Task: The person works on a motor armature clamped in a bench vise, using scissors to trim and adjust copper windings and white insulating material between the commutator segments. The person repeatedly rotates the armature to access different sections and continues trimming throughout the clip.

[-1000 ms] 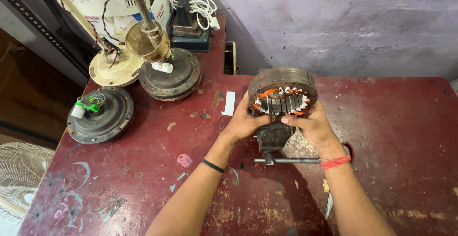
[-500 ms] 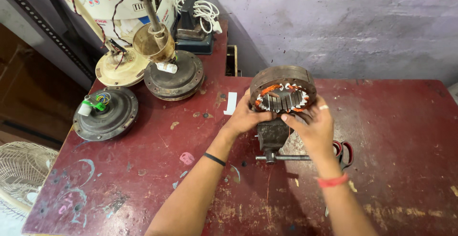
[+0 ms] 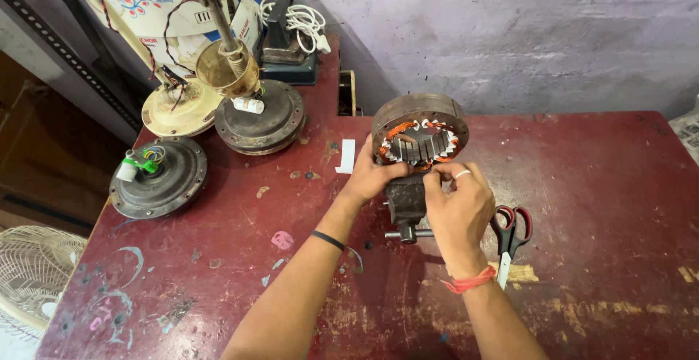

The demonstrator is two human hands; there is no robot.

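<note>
One fan stator is standing on edge in a small vise at the middle of the red tabletop. The left hand is gripping its lower left rim; the right hand is pinching its lower windings. Three motor housings are lying at far left, and one pair of scissors is lying just right of the right hand.

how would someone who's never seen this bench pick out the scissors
Start at the dark red table and find the small vise at its middle, where both hands meet. Just right of the right hand lie the scissors, flat on the tabletop. Their red and black handle loops set them apart from the grey metal parts around.
</note>
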